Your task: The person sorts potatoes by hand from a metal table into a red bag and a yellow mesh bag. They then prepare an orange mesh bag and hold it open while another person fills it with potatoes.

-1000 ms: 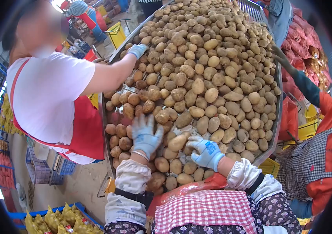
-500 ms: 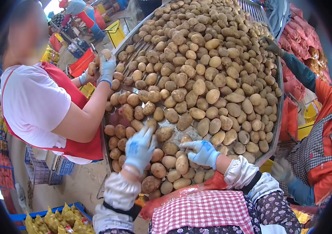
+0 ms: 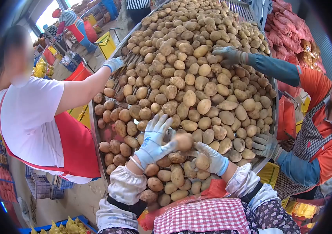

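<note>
My left hand [image 3: 153, 142], in a white-and-blue glove, is over the potatoes with its fingers spread. Its thumb points at a motion-blurred potato [image 3: 183, 141] in the gap between my two hands. My right hand [image 3: 214, 159], gloved alike, is curled around a smaller potato [image 3: 202, 161] at its palm, and its fingertips reach toward the blurred one. Below both hands lie more loose potatoes [image 3: 177, 176], close to the near edge of the sorting table [image 3: 100, 150].
A co-worker in a red apron [image 3: 76, 144] stands at the left, a hand [image 3: 114, 63] on the slats. Another person's gloved hands [image 3: 266, 146] reach in from the right. Red sacks [image 3: 291, 33] are stacked behind. Crates [image 3: 43, 183] stand lower left.
My left hand has moved up and right, its fingers spreading. My right hand has closed around a potato. The left co-worker's arm now reaches forward; the right co-worker's hands are further over the heap.
</note>
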The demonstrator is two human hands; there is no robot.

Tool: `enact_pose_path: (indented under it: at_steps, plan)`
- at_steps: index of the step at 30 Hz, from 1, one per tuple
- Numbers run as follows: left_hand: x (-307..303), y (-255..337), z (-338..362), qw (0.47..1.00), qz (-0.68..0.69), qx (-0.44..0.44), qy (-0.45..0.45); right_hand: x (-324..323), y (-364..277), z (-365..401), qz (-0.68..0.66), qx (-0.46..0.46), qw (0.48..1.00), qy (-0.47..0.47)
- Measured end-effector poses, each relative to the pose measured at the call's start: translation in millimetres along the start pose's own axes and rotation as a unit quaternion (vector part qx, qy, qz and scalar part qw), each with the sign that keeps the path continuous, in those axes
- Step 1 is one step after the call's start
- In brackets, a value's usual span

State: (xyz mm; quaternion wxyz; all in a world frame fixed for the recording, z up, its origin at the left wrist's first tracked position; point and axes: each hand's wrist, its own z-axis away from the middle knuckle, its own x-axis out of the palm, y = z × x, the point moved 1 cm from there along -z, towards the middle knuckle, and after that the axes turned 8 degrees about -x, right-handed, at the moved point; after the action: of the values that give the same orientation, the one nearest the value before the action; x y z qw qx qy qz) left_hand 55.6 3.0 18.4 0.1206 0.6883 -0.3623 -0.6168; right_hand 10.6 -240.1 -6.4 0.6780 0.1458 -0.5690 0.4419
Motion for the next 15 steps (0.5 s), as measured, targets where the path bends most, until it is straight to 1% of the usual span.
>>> enact_pose_path:
  at_steps: [1,2,4,5,6,8,9,10,12,13,14,15]
  plan:
    - [0,2,-8,0.999,-0.02,0.006,0.026,-2,4,7,0.175,-0.058,0.981,0.06]
    - [1,-7,-20,0.993,-0.087,0.002,0.076,-5,7,4,0.177,-0.057,0.981,0.059]
    - [8,-39,-50,0.96,-0.248,-0.067,0.114,-16,7,-6,0.041,-0.038,0.991,0.121]
    - [13,-53,-61,0.953,-0.269,-0.121,0.064,-18,1,-3,-0.032,-0.003,0.992,0.12]
    - [17,-64,-70,0.942,-0.288,-0.172,0.011,-11,-4,-1,-0.033,-0.007,0.991,0.13]
    - [23,-69,-87,0.928,-0.282,-0.243,-0.017,9,-11,5,-0.078,-0.01,0.996,0.049]
    - [24,-73,-91,0.921,-0.304,-0.242,-0.01,-3,-9,5,-0.042,-0.039,0.998,0.0]
    - [18,-72,-93,0.925,-0.293,-0.241,-0.011,-9,-8,6,-0.049,-0.041,0.998,0.009]
    - [7,-71,-98,0.929,-0.259,-0.264,-0.029,-12,-10,1,0.009,-0.093,0.996,0.003]
    - [9,-75,-99,0.92,-0.281,-0.273,0.011,-9,-12,0,0.077,-0.109,0.991,0.019]
    - [11,-82,-91,0.918,-0.284,-0.278,0.006,-4,-7,-1,0.071,-0.103,0.992,0.019]
    - [11,-86,-85,0.947,-0.206,-0.239,0.052,2,-5,-4,0.22,-0.13,0.965,0.065]
